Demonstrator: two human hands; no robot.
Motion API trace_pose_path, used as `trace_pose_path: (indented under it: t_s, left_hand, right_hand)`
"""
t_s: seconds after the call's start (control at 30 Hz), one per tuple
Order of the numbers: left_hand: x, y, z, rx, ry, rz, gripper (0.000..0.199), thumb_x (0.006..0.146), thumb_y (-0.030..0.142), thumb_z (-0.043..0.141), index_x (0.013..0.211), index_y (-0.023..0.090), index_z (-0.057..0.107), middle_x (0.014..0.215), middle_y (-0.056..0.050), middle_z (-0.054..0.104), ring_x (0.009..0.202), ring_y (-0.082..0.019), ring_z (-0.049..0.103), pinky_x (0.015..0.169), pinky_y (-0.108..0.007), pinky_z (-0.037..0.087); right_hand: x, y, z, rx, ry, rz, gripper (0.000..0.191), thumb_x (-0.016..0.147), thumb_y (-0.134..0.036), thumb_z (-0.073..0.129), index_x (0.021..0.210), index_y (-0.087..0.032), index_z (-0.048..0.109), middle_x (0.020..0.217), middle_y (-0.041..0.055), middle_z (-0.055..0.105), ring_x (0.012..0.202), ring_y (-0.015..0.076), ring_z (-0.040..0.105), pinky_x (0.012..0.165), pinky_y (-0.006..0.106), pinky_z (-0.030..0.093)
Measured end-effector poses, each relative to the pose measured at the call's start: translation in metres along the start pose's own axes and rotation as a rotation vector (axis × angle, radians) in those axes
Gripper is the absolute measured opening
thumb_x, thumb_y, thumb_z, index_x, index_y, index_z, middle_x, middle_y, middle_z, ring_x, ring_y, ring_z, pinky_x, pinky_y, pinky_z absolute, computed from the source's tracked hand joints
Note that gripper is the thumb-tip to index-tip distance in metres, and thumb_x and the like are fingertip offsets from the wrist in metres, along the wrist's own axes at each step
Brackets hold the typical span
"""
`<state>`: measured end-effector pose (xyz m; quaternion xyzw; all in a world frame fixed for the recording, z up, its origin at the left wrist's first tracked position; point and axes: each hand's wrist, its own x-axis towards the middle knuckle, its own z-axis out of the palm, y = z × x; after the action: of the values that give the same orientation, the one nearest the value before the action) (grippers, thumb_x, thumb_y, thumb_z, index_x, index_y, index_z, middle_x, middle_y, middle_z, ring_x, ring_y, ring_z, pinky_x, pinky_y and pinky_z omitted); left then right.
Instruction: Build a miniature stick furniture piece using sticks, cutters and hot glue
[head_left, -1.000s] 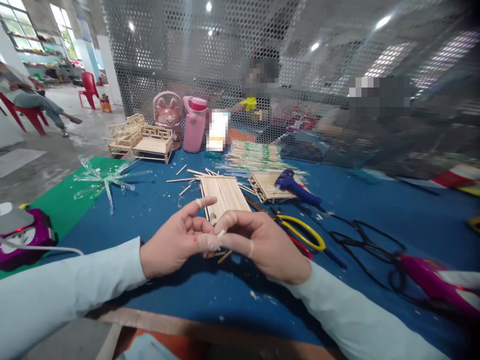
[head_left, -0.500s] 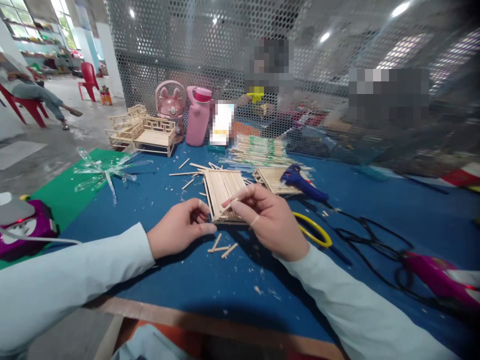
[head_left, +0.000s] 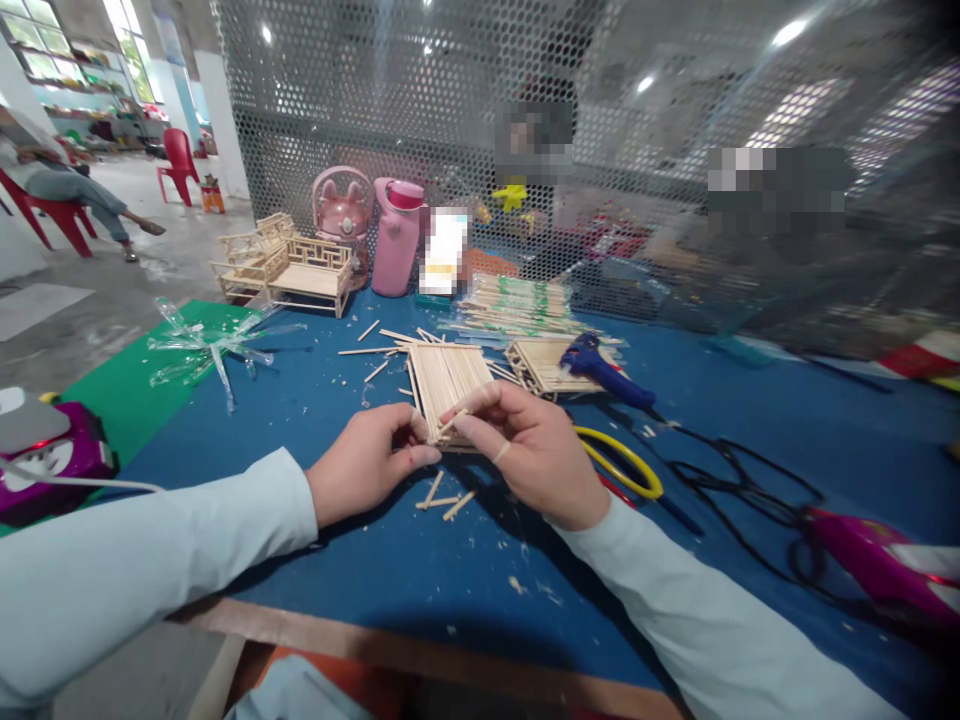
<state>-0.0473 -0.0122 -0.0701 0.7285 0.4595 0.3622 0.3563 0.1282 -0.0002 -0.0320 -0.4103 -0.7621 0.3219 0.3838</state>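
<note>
A small slatted platform of pale wooden sticks (head_left: 450,375) lies in front of me on the blue table. My left hand (head_left: 379,450) is closed at its near left corner, thumb and fingertips against the edge. Between the thumb and fingers of my right hand (head_left: 532,445) is a short wooden stick (head_left: 452,422), held slanting over the platform's near edge. The right fingers cover part of that edge. Several short stick pieces (head_left: 442,500) lie just below my hands, and loose longer sticks (head_left: 375,350) are scattered behind the platform.
A blue glue gun (head_left: 611,372) rests on a second slatted piece (head_left: 536,365), its cable trailing right. Yellow-handled scissors (head_left: 626,460) lie beside my right wrist. Bundled sticks (head_left: 517,300), a pink bottle (head_left: 396,240) and miniature stick furniture (head_left: 307,275) stand near the mesh screen (head_left: 300,120).
My right hand has moved slightly left with the short stick, towards the platform's near left corner. My left hand has shifted slightly right, closer in against that corner.
</note>
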Motion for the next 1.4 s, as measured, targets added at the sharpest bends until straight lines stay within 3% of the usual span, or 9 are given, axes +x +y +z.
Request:
trace_pose_path:
  t_s: [1.4]
  left_hand:
    - [0.0007, -0.0007, 0.002, -0.047, 0.011, 0.0, 0.008, 0.076, 0.021, 0.062, 0.074, 0.016, 0.056, 0.069, 0.002, 0.059, 0.065, -0.012, 0.051, 0.063, -0.024, 0.039]
  right_hand:
    - [-0.0016, 0.0008, 0.0027, -0.011, 0.011, -0.052, 0.009, 0.079, -0.026, 0.057, 0.076, -0.018, 0.06, 0.072, 0.0023, 0.066, 0.065, 0.0133, 0.062, 0.063, 0.027, 0.052]
